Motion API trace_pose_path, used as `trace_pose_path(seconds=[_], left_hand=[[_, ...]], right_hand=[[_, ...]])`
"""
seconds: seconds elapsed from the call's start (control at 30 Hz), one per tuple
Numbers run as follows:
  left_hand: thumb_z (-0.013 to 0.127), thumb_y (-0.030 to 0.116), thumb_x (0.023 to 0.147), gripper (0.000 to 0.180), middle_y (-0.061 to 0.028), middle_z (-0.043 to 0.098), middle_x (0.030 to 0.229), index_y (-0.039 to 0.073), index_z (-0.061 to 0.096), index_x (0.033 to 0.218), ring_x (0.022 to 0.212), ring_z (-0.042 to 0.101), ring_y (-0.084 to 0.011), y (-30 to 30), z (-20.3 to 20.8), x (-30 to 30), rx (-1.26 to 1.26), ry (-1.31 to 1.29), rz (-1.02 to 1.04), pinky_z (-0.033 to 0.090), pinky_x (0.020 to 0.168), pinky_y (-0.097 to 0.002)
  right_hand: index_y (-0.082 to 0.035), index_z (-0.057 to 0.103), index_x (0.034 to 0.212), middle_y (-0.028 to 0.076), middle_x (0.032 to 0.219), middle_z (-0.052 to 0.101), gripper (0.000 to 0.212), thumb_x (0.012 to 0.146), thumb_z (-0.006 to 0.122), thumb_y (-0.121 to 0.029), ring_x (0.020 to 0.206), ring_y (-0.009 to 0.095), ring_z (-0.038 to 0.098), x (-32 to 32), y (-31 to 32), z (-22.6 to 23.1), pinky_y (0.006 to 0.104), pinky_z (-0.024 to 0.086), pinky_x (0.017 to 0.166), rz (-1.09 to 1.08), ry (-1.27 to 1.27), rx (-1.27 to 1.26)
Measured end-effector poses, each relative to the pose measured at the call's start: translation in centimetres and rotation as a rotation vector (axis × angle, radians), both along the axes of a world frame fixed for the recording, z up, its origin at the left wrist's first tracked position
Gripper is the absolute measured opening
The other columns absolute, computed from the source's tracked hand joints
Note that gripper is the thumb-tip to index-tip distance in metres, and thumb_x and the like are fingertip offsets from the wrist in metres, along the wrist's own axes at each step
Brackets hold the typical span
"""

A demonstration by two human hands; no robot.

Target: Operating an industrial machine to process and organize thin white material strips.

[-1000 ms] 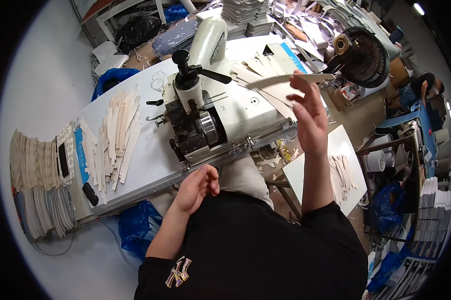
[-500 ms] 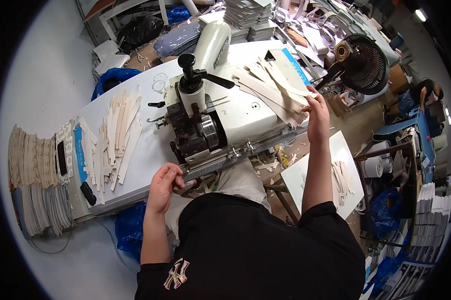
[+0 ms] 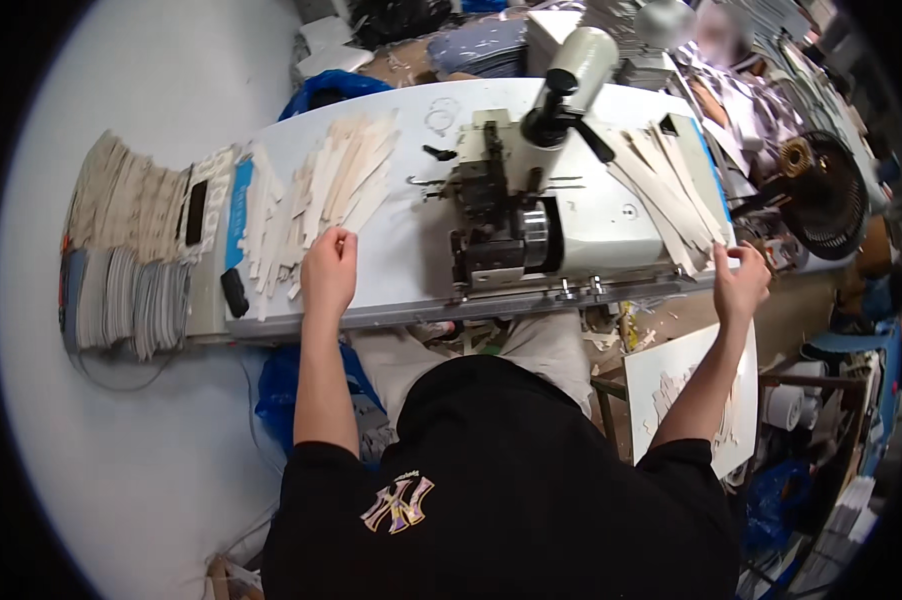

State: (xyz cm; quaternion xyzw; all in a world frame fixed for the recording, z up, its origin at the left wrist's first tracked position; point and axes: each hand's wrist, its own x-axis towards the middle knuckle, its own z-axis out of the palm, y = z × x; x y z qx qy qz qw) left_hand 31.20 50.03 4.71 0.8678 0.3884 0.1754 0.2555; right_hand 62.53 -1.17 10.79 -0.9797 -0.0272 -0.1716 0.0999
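Note:
My left hand is closed, its curled fingers at the near ends of a fanned pile of pale strips on the white table. Whether a strip is between those fingers is hidden. My right hand is at the table's right front edge, thumb and forefinger apart, beside the near ends of more pale strips. These strips lie on the flat bed of a cream bench machine, which has a black knob on top and a shiny round metal wheel. No strip shows in my right hand.
Stacks of beige and grey pieces stand at the table's left end. A black fan is at the right. Below my right arm, a white board holds strip scraps. A blue bag sits behind the table.
My view has swung, so the table and machine sit further right. My left hand has gone from the machine's front edge to the left strip pile. My right hand has come off the strips.

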Motion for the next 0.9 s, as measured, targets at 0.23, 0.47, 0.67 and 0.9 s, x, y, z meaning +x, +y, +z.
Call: trace_pose_path(seconds=[0.23, 0.47, 0.67, 0.9], left_hand=[[0.077, 0.027, 0.097, 0.033, -0.0088, 0.067, 0.121, 0.011, 0.072, 0.126, 0.115, 0.065, -0.0321, 2.4, -5.9, 1.1, 0.423, 0.193, -0.117, 0.055, 0.095, -0.0481], [0.078, 0.028, 0.097, 0.035, -0.0078, 0.065, 0.119, 0.012, 0.072, 0.126, 0.114, 0.063, -0.0326, 1.7, -7.2, 2.6, 0.535, 0.176, -0.023, 0.054, 0.097, -0.0476], [0.081, 0.026, 0.094, 0.031, -0.0103, 0.069, 0.113, 0.008, 0.076, 0.120, 0.108, 0.065, -0.0346, 1.6, -6.8, 2.5, 0.493, 0.184, -0.085, 0.054, 0.095, -0.0470], [0.077, 0.023, 0.097, 0.024, -0.0116, 0.073, 0.107, 0.007, 0.078, 0.115, 0.105, 0.067, -0.0340, 1.7, -7.1, 2.3, 0.395, 0.069, -0.134, 0.054, 0.096, -0.0460]], right_hand=[[-0.010, 0.070, 0.121, 0.011, 0.149, 0.061, 0.030, 0.104, 0.072, -0.034, 0.140, 0.031, 0.051, -2.6, 5.3, 1.0, 0.0479, 0.041, 0.113, 0.442, -0.197, 0.324], [-0.010, 0.068, 0.120, 0.011, 0.154, 0.057, 0.021, 0.104, 0.072, -0.022, 0.142, 0.030, 0.048, -4.9, 16.4, -0.2, 0.0448, 0.043, 0.111, 0.785, -0.035, 0.602], [-0.009, 0.069, 0.117, 0.012, 0.146, 0.061, 0.018, 0.102, 0.072, -0.020, 0.139, 0.033, 0.050, -5.2, 21.1, -3.2, 0.0463, 0.042, 0.114, 0.778, -0.140, 0.594], [-0.008, 0.070, 0.114, 0.012, 0.142, 0.063, 0.016, 0.101, 0.071, -0.018, 0.134, 0.034, 0.052, -5.8, 20.7, -3.1, 0.0474, 0.041, 0.115, 0.859, -0.148, 0.530]])
